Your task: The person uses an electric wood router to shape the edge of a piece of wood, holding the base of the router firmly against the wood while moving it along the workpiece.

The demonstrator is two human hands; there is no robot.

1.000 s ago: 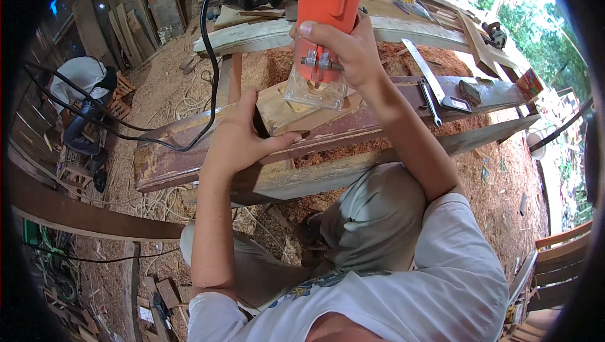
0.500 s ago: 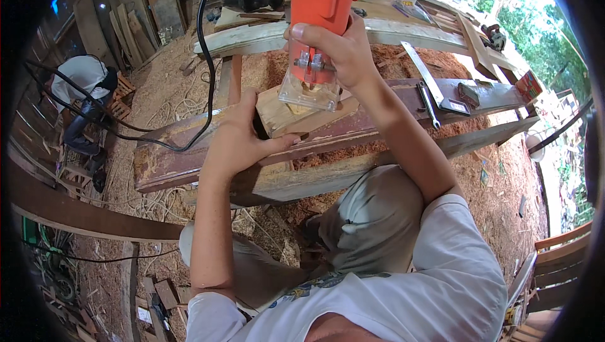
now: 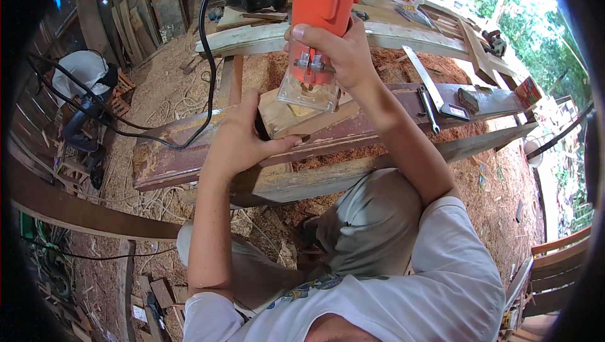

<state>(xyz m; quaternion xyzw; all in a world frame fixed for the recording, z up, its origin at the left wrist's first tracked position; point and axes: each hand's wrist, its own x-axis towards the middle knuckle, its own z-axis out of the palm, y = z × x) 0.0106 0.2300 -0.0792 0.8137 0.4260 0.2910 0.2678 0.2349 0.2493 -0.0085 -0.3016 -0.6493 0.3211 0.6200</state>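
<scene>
My right hand is wrapped round an orange trim router, its thumb across the front of the body. The router's clear plastic base rests on a pale wooden block; the bit's contact with the wood is hard to make out. My left hand grips the block's near left end, thumb along the front side and fingers at the far side. Under the block lies a maroon-painted plank. To the right on this plank are a metal square, a wrench and a small dark block.
A black cable loops down left of the router. Bare beams run before and behind the plank. A red box stands at the plank's right end. Another person bends over at far left. Shavings cover the floor.
The view has shifted very slightly. Both hands keep their grips, and the router and block look almost unmoved relative to each other.
</scene>
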